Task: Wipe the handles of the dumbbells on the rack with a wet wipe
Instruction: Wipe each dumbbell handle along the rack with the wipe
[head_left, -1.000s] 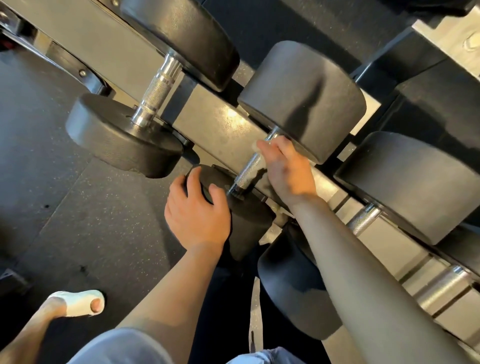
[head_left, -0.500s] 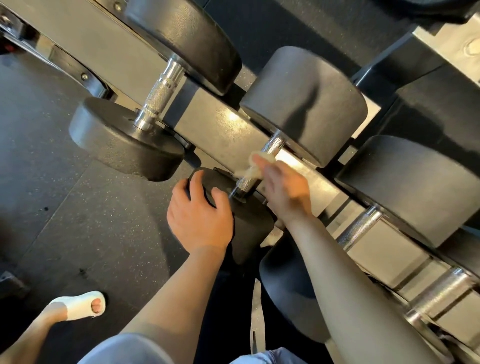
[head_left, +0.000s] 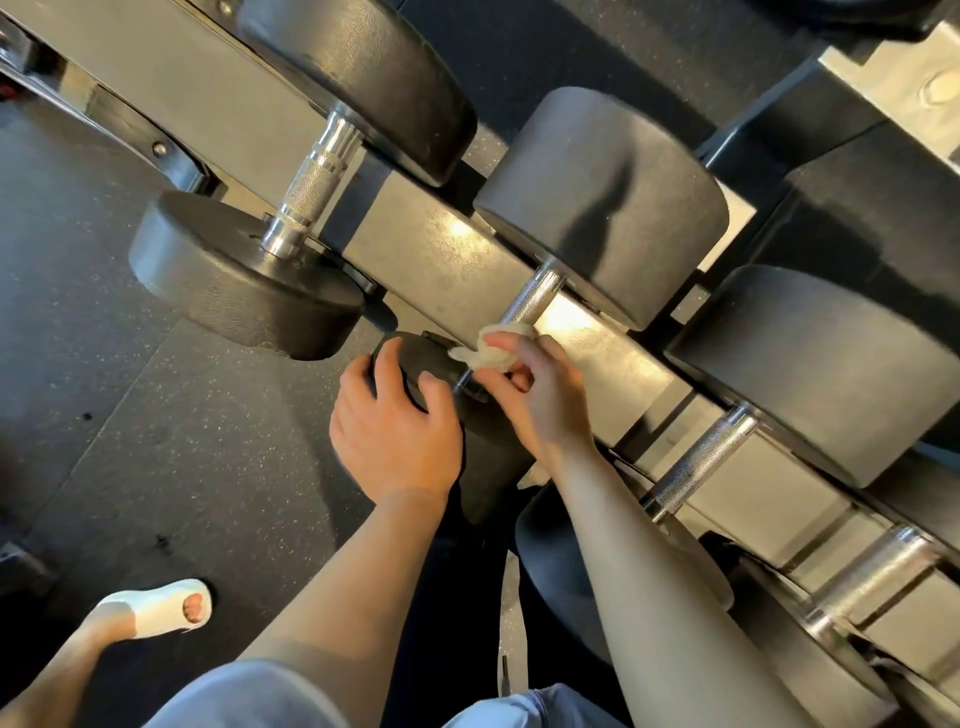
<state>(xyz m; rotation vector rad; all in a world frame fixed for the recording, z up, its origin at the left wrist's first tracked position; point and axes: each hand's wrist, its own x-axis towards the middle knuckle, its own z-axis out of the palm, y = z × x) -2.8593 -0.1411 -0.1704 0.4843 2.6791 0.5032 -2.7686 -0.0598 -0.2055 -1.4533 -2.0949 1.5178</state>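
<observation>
White and crumpled, the wet wipe (head_left: 491, 349) is bunched around the lower end of a knurled steel handle (head_left: 530, 301), pinched there by the curled thumb and fingers of the right hand (head_left: 540, 400). That handle belongs to the middle dumbbell (head_left: 602, 208) on the rack (head_left: 431, 244), and its upper stretch shows bare metal above the wipe. The dumbbell's far head is the big black cylinder above the wipe; its near head (head_left: 415, 364) sits just left of the wipe, under the left hand (head_left: 395, 431). The left hand lies on top of that near head with fingers spread and bent over its rim, gripping it.

Left of the wiped handle, another dumbbell (head_left: 244, 275) rests on the same grey rail, its chrome handle (head_left: 311, 192) uncovered. Right of the wiped handle, a third dumbbell (head_left: 810, 374) lies with its knurled handle (head_left: 701, 462) exposed, and further right a fourth handle (head_left: 878, 571) shows on a lower rail.

Well below and left of the wiped handle, a foot in a white open-toed slipper (head_left: 161, 608) stands on the dark speckled rubber floor (head_left: 156, 441). Light blue-grey shorts (head_left: 249, 696) fill the bottom edge.
</observation>
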